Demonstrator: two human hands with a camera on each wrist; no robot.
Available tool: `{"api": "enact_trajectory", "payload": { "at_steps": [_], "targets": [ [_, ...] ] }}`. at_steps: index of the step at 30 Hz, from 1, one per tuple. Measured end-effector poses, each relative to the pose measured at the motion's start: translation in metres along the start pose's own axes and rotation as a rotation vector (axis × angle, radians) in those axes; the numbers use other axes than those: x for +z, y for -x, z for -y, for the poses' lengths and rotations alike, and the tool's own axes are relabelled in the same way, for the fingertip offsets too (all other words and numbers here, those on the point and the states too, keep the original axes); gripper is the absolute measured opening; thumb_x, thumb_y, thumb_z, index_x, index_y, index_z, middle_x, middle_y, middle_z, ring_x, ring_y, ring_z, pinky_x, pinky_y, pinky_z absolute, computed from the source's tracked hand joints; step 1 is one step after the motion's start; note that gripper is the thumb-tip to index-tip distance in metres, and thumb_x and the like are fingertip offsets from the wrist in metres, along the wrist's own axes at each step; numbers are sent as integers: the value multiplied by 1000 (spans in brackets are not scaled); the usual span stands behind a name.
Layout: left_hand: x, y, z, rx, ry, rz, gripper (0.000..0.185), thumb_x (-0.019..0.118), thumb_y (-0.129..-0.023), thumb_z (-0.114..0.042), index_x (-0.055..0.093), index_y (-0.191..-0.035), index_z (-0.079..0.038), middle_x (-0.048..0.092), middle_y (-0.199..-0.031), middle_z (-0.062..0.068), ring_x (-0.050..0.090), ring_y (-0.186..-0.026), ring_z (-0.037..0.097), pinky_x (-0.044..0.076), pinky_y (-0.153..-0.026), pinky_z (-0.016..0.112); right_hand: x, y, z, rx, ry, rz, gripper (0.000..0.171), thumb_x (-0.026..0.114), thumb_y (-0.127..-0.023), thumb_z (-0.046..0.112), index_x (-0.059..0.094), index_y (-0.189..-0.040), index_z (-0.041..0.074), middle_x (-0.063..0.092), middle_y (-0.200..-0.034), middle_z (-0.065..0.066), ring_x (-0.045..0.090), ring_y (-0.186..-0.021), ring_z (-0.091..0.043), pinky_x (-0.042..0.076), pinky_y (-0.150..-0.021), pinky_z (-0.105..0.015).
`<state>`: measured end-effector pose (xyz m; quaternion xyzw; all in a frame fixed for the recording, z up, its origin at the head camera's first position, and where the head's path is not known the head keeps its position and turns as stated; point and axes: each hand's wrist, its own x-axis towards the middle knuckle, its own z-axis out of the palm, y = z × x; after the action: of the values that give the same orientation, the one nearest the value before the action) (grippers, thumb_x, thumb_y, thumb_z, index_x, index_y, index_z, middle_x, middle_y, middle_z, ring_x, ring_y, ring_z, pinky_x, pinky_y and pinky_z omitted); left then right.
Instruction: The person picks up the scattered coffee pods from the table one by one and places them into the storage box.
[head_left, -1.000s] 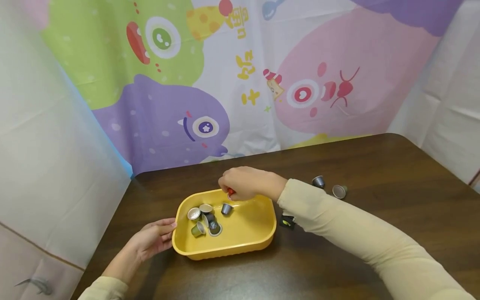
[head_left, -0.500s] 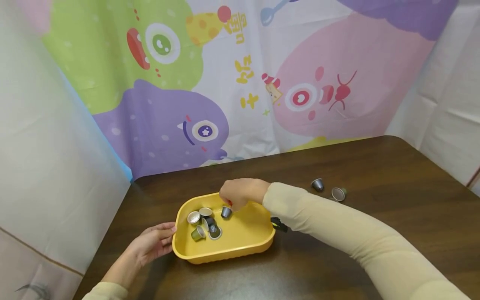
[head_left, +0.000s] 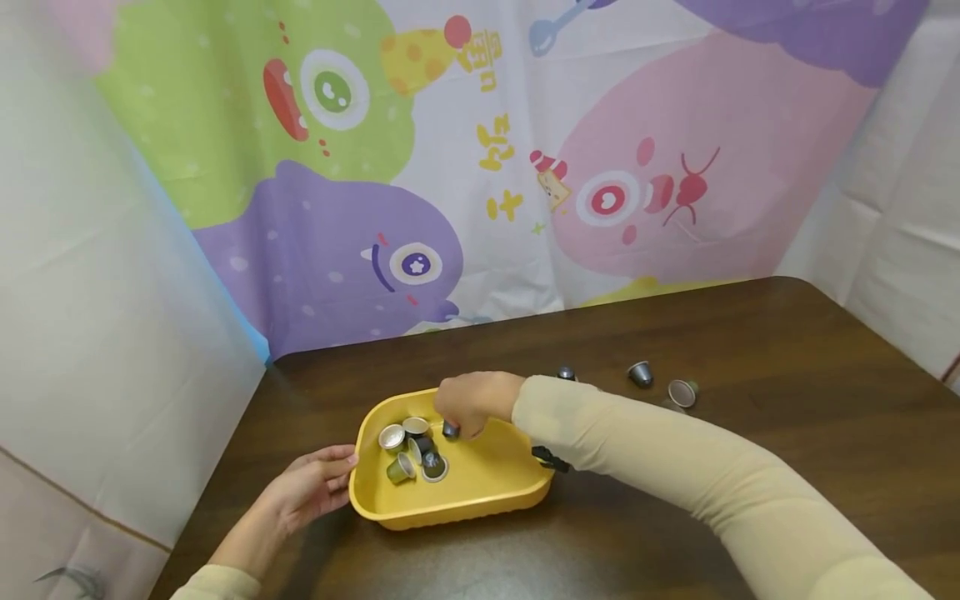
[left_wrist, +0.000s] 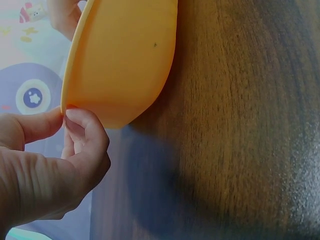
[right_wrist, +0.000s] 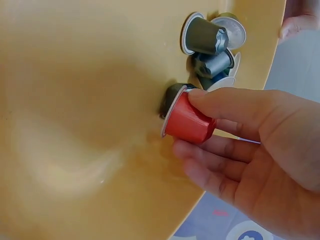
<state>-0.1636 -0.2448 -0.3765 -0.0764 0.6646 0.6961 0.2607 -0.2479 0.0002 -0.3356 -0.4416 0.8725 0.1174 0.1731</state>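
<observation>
Steadying yellow tray (head_left: 457,500) rim with left hand (head_left: 303,493) thumb and fingertips. Six-odd capsules (head_left: 411,448) already inside. Lowering red capsule (right_wrist: 187,120), pinched in right hand (head_left: 472,402), into tray. Three loose capsules (head_left: 641,374) left on table (head_left: 750,350).

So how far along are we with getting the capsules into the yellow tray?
Done: a cluster of grey and silver coffee capsules lies in the yellow plastic tray. In hand: the right hand holds a red capsule low over the tray floor, while the left hand steadies the rim. Left: three loose capsules on the dark wooden table.
</observation>
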Motion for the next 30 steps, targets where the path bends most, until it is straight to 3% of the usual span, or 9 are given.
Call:
{"api": "enact_trajectory", "payload": {
  "at_steps": [11, 17, 25, 30],
  "targets": [
    [2, 2, 2, 7, -4, -2, 19, 53, -98, -12, 51, -115, -7, 63, -87, -7, 59, -79, 4, 52, -76, 23, -2, -6, 6, 19, 58, 11, 44, 62, -83, 2, 33, -55, 18, 21, -57, 3, 18, -53, -9, 21, -49, -23],
    [1, 2, 1, 7, -8, -3, 19, 54, -97, -13, 50, -115, -7, 62, -88, -7, 59, -80, 4, 52, -76, 23, -5, -5, 10, 44, 16, -17, 33, 64, -89, 7, 44, -64, 17, 36, -66, 3, 31, -60, -9, 27, -53, -21],
    [-1, 2, 0, 11, 3, -4, 19, 55, -97, -12, 51, -114, -7, 62, -89, -5, 59, -81, 6, 52, -76, 24, -10, -1, 7, 32, 45, -54, 23, 63, -89, 9, 50, -71, 17, 43, -71, 6, 37, -65, -7, 31, -56, -19],
    [-2, 1, 0, 7, 3, 11, 23, 55, -96, -11, 50, -117, -5, 63, -89, -5, 60, -82, 6, 52, -77, 24, -12, 14, 2, 42, -13, -99, 6, 69, -86, 14, 64, -88, 15, 58, -84, 6, 47, -75, -7, 41, -64, -18]
  ]
}}
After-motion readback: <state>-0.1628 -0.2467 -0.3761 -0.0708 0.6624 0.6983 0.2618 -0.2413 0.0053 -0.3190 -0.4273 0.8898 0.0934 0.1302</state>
